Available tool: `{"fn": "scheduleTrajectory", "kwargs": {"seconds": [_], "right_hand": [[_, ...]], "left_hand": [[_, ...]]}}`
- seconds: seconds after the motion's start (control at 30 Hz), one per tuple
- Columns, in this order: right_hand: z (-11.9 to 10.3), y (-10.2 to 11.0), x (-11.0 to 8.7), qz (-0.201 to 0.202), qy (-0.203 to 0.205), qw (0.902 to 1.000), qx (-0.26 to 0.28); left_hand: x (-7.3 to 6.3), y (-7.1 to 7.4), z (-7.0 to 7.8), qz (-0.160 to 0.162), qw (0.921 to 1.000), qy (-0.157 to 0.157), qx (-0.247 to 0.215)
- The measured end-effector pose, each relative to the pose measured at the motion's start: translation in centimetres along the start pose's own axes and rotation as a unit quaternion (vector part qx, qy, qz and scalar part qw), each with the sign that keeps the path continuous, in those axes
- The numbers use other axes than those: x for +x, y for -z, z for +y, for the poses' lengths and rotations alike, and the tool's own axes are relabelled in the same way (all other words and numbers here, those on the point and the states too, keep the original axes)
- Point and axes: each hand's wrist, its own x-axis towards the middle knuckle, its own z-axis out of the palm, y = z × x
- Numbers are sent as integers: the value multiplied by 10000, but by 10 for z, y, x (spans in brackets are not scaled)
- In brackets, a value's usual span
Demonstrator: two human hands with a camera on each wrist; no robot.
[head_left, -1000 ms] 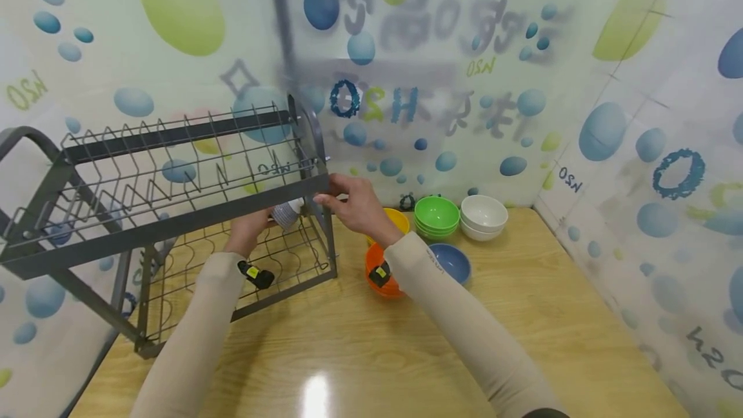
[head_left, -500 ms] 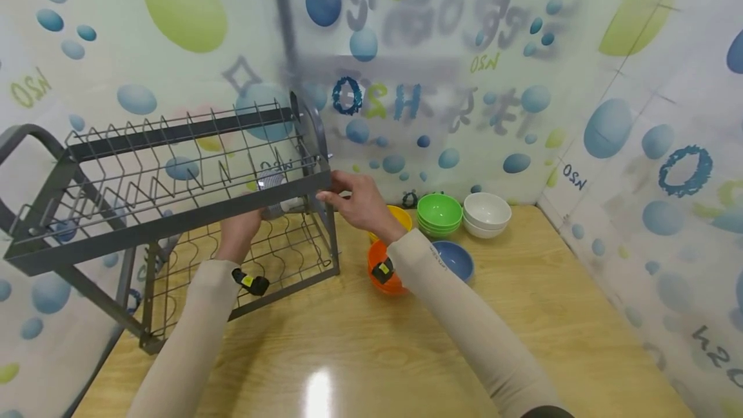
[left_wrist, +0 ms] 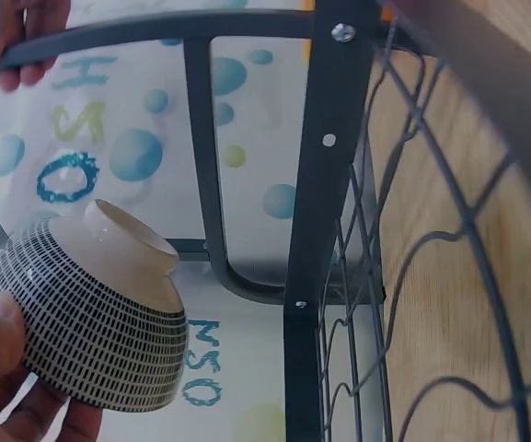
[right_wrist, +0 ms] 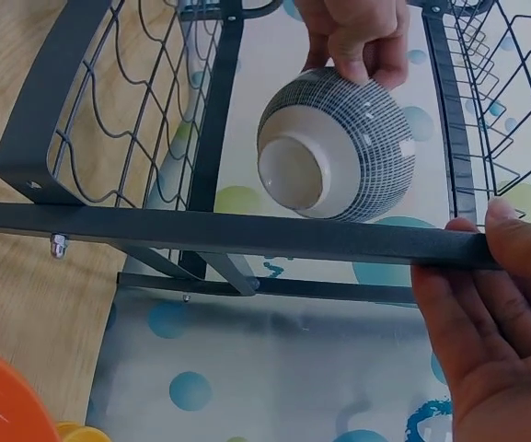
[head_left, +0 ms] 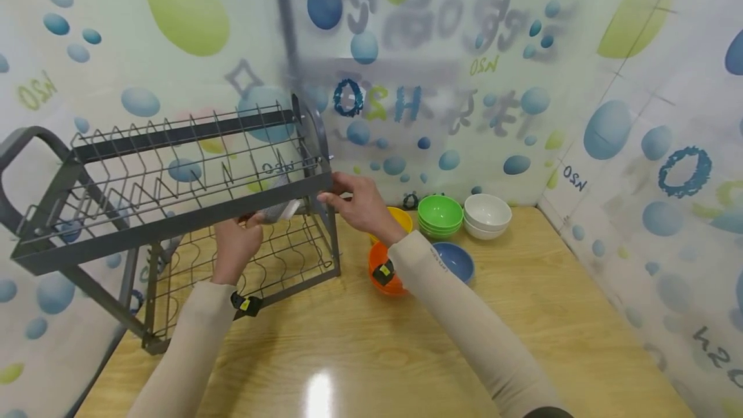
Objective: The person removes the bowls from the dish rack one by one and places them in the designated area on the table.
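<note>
My left hand (head_left: pixel 237 247) grips a bowl (left_wrist: pixel 90 322) inside the dark metal dish rack (head_left: pixel 174 224), below its upper shelf. The bowl has a fine black-and-white pattern outside and a plain white foot. In the right wrist view the bowl (right_wrist: pixel 348 120) lies on its side, foot toward the camera, with the fingers of the left hand (right_wrist: pixel 362 37) at its far edge. My right hand (head_left: pixel 364 206) holds the right end of the rack's upper frame, thumb on one side and fingers on the other. The upper shelf's bar hides part of the bowl in the head view.
Right of the rack on the wooden table (head_left: pixel 360 353) stand orange bowls (head_left: pixel 380 253), a yellow bowl (head_left: pixel 400 217), stacked green bowls (head_left: pixel 439 213), stacked white bowls (head_left: pixel 486 213) and a blue bowl (head_left: pixel 455 262). The rack's lower wire shelf (head_left: pixel 273 263) lies beneath my left hand.
The left hand has shifted slightly left and toward me, still holding the bowl. The bowl rose, then sank again and turned in the hand. The right hand keeps its hold on the rack.
</note>
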Motion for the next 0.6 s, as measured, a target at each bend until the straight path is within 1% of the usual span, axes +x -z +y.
{"fn": "scheduleTrajectory", "kwargs": {"seconds": [0.13, 0.17, 0.23, 0.33, 0.37, 0.43, 0.47, 0.53, 0.57, 0.6], "right_hand": [[1, -2, -1, 69, 119, 9998, 150], [1, -2, -1, 89, 154, 9996, 198], [2, -4, -1, 143, 211, 9991, 332], [3, -4, -1, 178, 184, 9989, 390], [3, -4, 0, 175, 158, 9989, 393], [3, -4, -1, 150, 109, 9990, 411], [2, -4, -1, 132, 88, 9990, 426], [3, -3, -1, 97, 62, 9989, 461], [3, -3, -2, 87, 55, 9988, 480], [3, -3, -3, 86, 57, 9987, 495]], "left_hand": [[-11, 3, 1, 91, 9974, -677, 226], [-14, 4, 1, 117, 9961, -825, 303], [-20, 6, 2, 198, 9914, -1224, 406], [-28, 8, 3, 336, 9796, -1897, 572], [-31, 8, 3, 393, 9736, -2164, 612], [-36, 9, 4, 498, 9623, -2586, 676], [-38, 9, 5, 535, 9570, -2759, 717], [-43, 10, 7, 558, 9496, -2996, 734], [-45, 10, 9, 561, 9458, -3103, 781], [-48, 11, 10, 548, 9435, -3166, 807]]}}
